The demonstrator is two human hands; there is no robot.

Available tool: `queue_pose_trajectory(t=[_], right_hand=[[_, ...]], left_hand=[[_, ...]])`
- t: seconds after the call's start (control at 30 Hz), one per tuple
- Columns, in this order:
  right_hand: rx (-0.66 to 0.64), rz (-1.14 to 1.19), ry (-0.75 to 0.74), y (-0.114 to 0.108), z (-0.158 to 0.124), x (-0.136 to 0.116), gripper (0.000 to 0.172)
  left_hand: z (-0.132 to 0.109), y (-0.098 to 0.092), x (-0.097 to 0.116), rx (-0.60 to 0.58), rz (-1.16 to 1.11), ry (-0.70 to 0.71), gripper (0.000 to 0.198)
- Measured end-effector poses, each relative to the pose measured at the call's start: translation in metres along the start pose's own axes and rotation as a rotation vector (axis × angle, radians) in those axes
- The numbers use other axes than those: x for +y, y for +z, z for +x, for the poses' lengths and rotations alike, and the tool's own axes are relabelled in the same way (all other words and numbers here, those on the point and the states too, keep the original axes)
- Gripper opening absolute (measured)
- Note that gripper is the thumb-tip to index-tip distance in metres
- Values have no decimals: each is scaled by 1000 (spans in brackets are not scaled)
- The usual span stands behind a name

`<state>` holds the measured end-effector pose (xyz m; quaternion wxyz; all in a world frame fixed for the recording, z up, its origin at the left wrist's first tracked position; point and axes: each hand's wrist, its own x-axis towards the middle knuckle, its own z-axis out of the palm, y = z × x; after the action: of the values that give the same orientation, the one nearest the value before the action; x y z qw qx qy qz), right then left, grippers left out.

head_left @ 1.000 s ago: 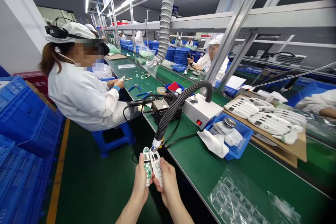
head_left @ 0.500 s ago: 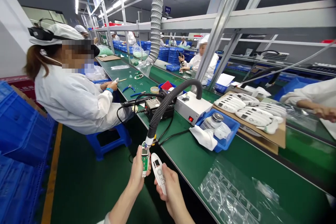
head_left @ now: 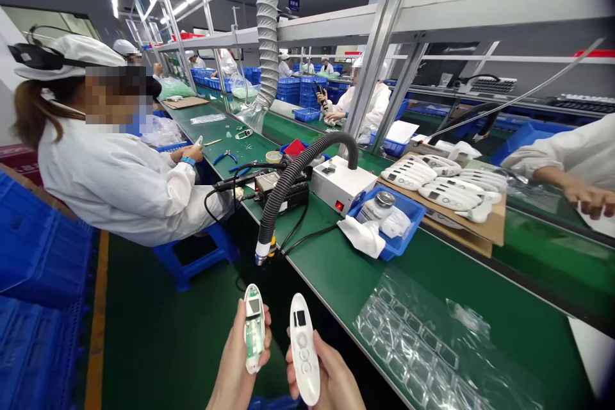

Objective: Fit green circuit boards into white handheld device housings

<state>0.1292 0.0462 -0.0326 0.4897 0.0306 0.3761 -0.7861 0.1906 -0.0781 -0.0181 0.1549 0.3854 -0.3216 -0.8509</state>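
My left hand (head_left: 235,352) is closed around an opened remote-control half (head_left: 254,330), a white shell with a green circuit board and a small grey screen. In my right hand (head_left: 336,371) is a white oval remote-control cover (head_left: 304,349) with a dark window and round button shapes, its outer face toward me. The two parts are held upright, side by side and apart. Above them hangs the nozzle (head_left: 262,253) of a black corrugated hose (head_left: 293,173), not touching either part.
A white box (head_left: 342,186) with a lit red switch stands on the green bench. Beside it are a blue bin (head_left: 408,230) with a jar and white cloth, a clear plastic tray (head_left: 408,346), and white remote covers (head_left: 446,186) on cardboard. A co-worker (head_left: 110,160) sits at left.
Both hands have moved down toward me, carrying the remote half away from the hose nozzle. The remote parts are now farther apart, and the view has shifted slightly.
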Motion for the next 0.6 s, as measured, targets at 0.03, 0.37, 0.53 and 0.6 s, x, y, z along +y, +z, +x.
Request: queue_pose_trajectory(t=[0.03, 0.37, 0.53, 0.6], right_hand=[[-6, -1, 11, 1, -3, -1, 62], [121, -50, -147, -1, -3, 15, 52], [29, -563, -332, -3, -9, -31, 49], [143, -1016, -580, -5, -9, -81, 37]], left_hand=[[-3, 2, 1, -9, 6, -3, 49], [-17, 16, -21, -101, 414, 31, 49], [-19, 32, -24, -102, 535, 174, 48], [-19, 38, -19, -91, 536, 187, 49]])
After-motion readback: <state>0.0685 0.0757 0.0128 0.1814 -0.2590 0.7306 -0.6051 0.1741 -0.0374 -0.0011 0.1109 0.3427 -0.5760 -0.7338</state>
